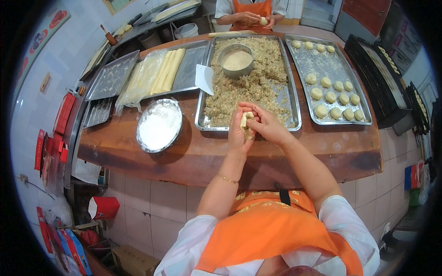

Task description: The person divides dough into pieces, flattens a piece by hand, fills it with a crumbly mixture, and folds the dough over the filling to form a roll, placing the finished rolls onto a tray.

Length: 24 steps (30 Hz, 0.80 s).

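A piece of pale dough (247,120) is cupped between my hands above the near edge of a metal tray (248,129). My left hand (239,131) is closed around it from the left. The right hand (269,126) grips the dough from the other side, its thumb and fingers pressed against the opening. Crumbly brown-green filling (244,103) covers most of the tray beneath. Set into that filling is a round metal container (236,69) of fine tan crumbs. A white scraper (204,79) rests at the tray's left rim.
Flour fills a metal bowl (159,125) on the left. Beyond it, long dough strips (168,70) lie on a tray, partly under plastic. At right, a tray (317,62) carries rows of round dough pieces (330,97). Across the wooden table (207,158), a co-worker's hands (258,19) handle dough.
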Each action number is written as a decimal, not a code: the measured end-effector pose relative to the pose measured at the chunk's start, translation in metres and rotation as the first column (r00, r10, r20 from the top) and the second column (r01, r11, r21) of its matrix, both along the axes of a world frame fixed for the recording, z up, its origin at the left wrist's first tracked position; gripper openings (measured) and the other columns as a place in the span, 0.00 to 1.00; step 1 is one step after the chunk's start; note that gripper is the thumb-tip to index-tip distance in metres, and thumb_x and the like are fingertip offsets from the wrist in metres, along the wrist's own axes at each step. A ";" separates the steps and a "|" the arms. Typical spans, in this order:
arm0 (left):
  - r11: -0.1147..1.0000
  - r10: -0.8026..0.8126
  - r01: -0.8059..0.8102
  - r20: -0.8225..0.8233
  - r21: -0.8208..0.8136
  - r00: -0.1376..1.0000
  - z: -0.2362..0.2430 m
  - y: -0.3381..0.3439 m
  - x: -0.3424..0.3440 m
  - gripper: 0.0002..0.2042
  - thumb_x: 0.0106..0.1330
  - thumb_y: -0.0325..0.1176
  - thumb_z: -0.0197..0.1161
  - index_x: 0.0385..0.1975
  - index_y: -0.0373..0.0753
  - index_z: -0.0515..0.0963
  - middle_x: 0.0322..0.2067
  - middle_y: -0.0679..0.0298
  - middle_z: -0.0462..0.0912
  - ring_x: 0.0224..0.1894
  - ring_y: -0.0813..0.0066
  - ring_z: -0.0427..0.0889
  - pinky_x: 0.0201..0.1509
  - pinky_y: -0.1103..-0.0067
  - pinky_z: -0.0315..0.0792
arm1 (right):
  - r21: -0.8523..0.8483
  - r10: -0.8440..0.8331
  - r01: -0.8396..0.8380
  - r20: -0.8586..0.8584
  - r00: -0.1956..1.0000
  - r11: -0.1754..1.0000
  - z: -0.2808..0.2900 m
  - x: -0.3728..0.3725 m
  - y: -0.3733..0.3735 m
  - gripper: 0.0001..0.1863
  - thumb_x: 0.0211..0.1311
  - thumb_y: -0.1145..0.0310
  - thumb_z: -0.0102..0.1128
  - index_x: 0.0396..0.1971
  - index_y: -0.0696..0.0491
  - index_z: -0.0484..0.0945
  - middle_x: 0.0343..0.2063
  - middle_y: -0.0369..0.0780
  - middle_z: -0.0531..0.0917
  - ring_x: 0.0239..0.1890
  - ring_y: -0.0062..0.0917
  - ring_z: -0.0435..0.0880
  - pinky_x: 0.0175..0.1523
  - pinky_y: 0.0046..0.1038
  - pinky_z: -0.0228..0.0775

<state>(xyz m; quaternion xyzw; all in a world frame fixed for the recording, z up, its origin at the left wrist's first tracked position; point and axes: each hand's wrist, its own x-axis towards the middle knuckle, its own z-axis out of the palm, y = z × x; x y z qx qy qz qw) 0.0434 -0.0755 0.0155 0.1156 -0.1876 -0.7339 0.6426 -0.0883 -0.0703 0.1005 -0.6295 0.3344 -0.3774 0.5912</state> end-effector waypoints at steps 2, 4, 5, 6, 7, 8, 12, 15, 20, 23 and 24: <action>1.000 -0.012 0.013 0.032 -0.015 0.999 -0.003 -0.001 -0.001 0.12 0.73 0.44 0.60 0.42 0.41 0.75 0.39 0.61 0.82 0.40 0.75 0.81 0.31 0.85 0.76 | -0.034 -0.004 0.003 -0.037 0.999 0.999 -0.024 -0.001 -0.006 0.31 0.66 0.72 0.54 0.70 0.51 0.66 0.46 0.32 0.79 0.41 0.15 0.76 0.48 0.20 0.72; 0.995 0.008 -0.015 0.068 0.101 0.998 -0.001 0.002 -0.004 0.13 0.75 0.44 0.57 0.40 0.40 0.75 0.36 0.61 0.81 0.34 0.75 0.82 0.24 0.86 0.73 | 0.000 0.002 -0.002 -0.031 1.000 1.000 -0.036 -0.005 -0.014 0.30 0.67 0.70 0.56 0.70 0.51 0.66 0.50 0.34 0.80 0.46 0.19 0.78 0.51 0.25 0.73; 0.987 0.017 -0.031 0.089 0.159 0.996 0.000 0.003 -0.004 0.13 0.76 0.44 0.55 0.39 0.39 0.75 0.34 0.61 0.81 0.32 0.75 0.82 0.21 0.86 0.72 | 0.057 0.004 -0.003 -0.008 1.000 0.998 -0.038 -0.011 -0.023 0.30 0.68 0.68 0.56 0.70 0.50 0.66 0.53 0.35 0.80 0.50 0.23 0.79 0.54 0.28 0.72; 0.991 0.001 -0.002 0.007 0.137 1.000 0.005 0.002 -0.004 0.14 0.76 0.44 0.53 0.40 0.39 0.75 0.36 0.59 0.81 0.34 0.73 0.82 0.23 0.86 0.73 | 0.034 -0.026 0.028 -0.071 0.997 0.999 -0.039 -0.020 -0.031 0.30 0.68 0.66 0.57 0.70 0.50 0.66 0.56 0.36 0.80 0.53 0.25 0.79 0.56 0.29 0.72; 0.993 -0.018 0.026 -0.075 0.111 0.997 0.010 0.001 -0.003 0.15 0.77 0.45 0.51 0.41 0.38 0.75 0.37 0.58 0.81 0.36 0.71 0.81 0.25 0.85 0.75 | 0.011 -0.060 0.062 -0.131 0.990 0.998 -0.041 -0.027 -0.038 0.30 0.69 0.64 0.57 0.70 0.50 0.66 0.58 0.37 0.79 0.56 0.27 0.78 0.58 0.31 0.71; 0.995 -0.034 0.048 -0.158 0.082 0.987 0.015 0.000 -0.004 0.16 0.77 0.45 0.49 0.42 0.38 0.75 0.38 0.56 0.81 0.39 0.69 0.81 0.27 0.85 0.77 | -0.098 -0.129 0.107 -0.266 0.955 0.989 -0.044 -0.037 -0.046 0.31 0.69 0.62 0.58 0.71 0.49 0.65 0.60 0.38 0.78 0.58 0.28 0.77 0.60 0.31 0.69; 0.972 -0.079 0.126 -0.224 0.201 0.971 0.008 0.002 0.007 0.19 0.78 0.48 0.47 0.47 0.38 0.78 0.38 0.54 0.81 0.41 0.60 0.82 0.36 0.76 0.83 | -0.425 -0.388 0.164 -0.519 0.761 0.890 -0.046 -0.055 -0.063 0.35 0.70 0.55 0.59 0.73 0.48 0.60 0.66 0.40 0.73 0.66 0.32 0.72 0.66 0.33 0.64; 0.938 -0.057 0.130 -0.227 0.322 0.972 -0.006 0.003 0.004 0.19 0.77 0.49 0.49 0.45 0.39 0.79 0.37 0.56 0.82 0.42 0.62 0.83 0.40 0.72 0.83 | -0.126 -0.180 0.167 -0.100 0.979 0.978 -0.015 -0.030 -0.034 0.38 0.68 0.56 0.61 0.74 0.48 0.58 0.66 0.41 0.73 0.64 0.32 0.74 0.66 0.33 0.65; 0.905 0.047 -0.041 -0.004 0.423 0.999 -0.011 0.004 -0.011 0.12 0.74 0.45 0.58 0.42 0.43 0.78 0.38 0.65 0.83 0.42 0.69 0.83 0.47 0.71 0.80 | 0.017 0.114 -0.113 -0.153 0.982 0.993 -0.034 -0.003 -0.017 0.36 0.65 0.71 0.56 0.74 0.52 0.59 0.60 0.43 0.75 0.61 0.30 0.75 0.66 0.30 0.65; 0.923 0.121 -0.108 -0.010 0.369 0.993 -0.013 0.007 -0.018 0.07 0.74 0.38 0.58 0.43 0.42 0.77 0.37 0.66 0.82 0.41 0.76 0.83 0.44 0.76 0.79 | -0.170 -0.026 -0.024 -0.284 0.958 0.985 -0.049 0.002 -0.004 0.34 0.62 0.76 0.52 0.71 0.53 0.61 0.59 0.44 0.77 0.60 0.30 0.76 0.65 0.30 0.66; 0.935 0.130 -0.130 0.022 0.331 0.991 -0.025 0.005 -0.015 0.10 0.72 0.41 0.62 0.44 0.43 0.77 0.39 0.67 0.82 0.44 0.73 0.82 0.50 0.72 0.79 | -0.204 -0.063 0.013 -0.243 0.968 0.979 -0.050 0.007 -0.001 0.34 0.60 0.77 0.50 0.70 0.54 0.63 0.58 0.46 0.77 0.60 0.30 0.76 0.65 0.30 0.66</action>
